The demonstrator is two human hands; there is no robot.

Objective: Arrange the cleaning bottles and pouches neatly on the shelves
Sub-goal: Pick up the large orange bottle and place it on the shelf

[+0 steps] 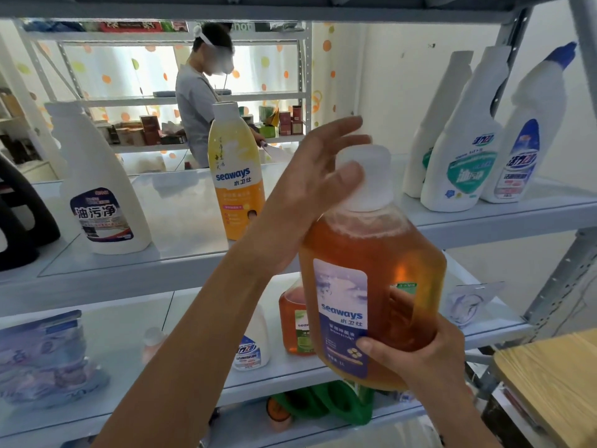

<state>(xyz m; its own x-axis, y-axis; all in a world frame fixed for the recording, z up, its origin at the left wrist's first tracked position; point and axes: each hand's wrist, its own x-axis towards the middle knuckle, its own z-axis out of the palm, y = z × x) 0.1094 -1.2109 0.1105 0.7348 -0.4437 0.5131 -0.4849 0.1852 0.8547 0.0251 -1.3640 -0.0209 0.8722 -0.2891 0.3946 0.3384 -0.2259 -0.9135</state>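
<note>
Here's an amber bottle [371,279], white cap [374,179], lilac-to-navy label [342,315], tall bottle [235,176] white over yellow, white bottle [100,195] with navy label, teal-labelled bottle [465,163] white too, blue cap [563,54] beside it, curtain [122,69] dotted orange and green

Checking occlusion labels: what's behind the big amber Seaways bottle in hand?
Behind the Seaways bottle, a smaller amber bottle stands on the lower shelf, its right side covered. Fingers of the right hand show through the liquid. Anything else directly behind is hidden.

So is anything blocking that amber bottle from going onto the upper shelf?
Nothing visible. The amber bottle, held in the right hand, faces a bare stretch of upper shelf between the yellow bottle and the white bottles.
</note>
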